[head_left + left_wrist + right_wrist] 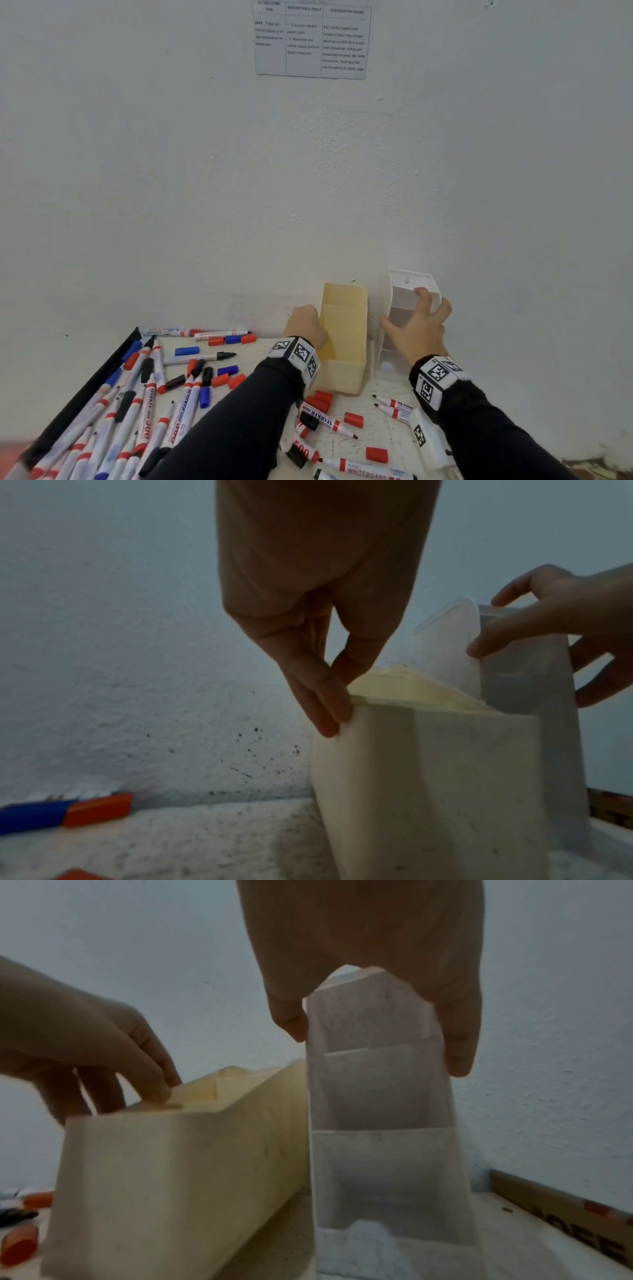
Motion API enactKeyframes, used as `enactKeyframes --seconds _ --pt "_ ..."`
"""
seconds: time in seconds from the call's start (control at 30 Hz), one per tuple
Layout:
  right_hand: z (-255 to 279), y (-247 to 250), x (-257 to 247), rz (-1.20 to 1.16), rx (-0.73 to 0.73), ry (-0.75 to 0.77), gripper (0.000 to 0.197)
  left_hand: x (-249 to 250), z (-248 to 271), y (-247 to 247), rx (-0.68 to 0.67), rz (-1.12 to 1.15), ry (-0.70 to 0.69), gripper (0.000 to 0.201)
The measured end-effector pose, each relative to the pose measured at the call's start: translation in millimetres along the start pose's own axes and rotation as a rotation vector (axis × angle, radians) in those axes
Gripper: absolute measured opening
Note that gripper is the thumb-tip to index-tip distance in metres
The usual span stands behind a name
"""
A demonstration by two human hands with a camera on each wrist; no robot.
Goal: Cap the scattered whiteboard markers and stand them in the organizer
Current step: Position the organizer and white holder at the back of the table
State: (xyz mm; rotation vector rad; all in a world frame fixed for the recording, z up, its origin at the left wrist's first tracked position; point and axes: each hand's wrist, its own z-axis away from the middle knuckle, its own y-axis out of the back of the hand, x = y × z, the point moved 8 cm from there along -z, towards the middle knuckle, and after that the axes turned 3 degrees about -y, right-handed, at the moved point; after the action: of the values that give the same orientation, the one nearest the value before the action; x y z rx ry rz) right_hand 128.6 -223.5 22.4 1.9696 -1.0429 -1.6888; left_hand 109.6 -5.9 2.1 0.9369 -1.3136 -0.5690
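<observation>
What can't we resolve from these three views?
- Left hand fingertips: head view, hidden behind the cream organizer; the left wrist view shows them pinching its rim.
- White organizer front compartments: head view, covered by the right hand.
- Wall sheet: text too small and blurred, top cut off.
- Markers at lower left: cut off by the edge, so no count.
- Both wrist views: dim; markers nearly out of frame.

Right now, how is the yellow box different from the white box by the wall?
The yellow box is cream-coloured; the white box is pale white.
The left hand pinches the yellow box's wall; the right hand grips the white box's sides.
The white box stands taller.
Both hold no markers.
</observation>
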Motion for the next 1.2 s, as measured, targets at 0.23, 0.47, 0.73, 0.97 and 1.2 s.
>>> enactKeyframes --seconds 0.23,0.47,0.73,0.97,1.2 --pt "-8.2 13.7 15.1 -0.219 -0.033 0.053 0.093 2.5 2.2 -34.7 -0.014 0.148 0.072 0.021" --pt "-22.3 11.9 27.0 -0.336 -0.022 -0.058 0.112 2.2 3.7 -39.9 0.008 0.181 0.038 0.024" --pt "-28.2 1.9 30.6 -0.315 -0.007 -0.098 0.112 -2.9 2.4 -40.2 0.033 0.242 0.033 0.022" --pt "-31.4 -2.0 32.7 -0.277 -0.008 -0.112 0.106 -9.0 -0.1 -46.5 0.052 0.342 0.050 0.033" --pt "-26.9 -0.9 37.9 -0.238 -0.064 -0.101 0.119 -10.4 3.2 -47.1 0.054 0.362 0.017 0.030"
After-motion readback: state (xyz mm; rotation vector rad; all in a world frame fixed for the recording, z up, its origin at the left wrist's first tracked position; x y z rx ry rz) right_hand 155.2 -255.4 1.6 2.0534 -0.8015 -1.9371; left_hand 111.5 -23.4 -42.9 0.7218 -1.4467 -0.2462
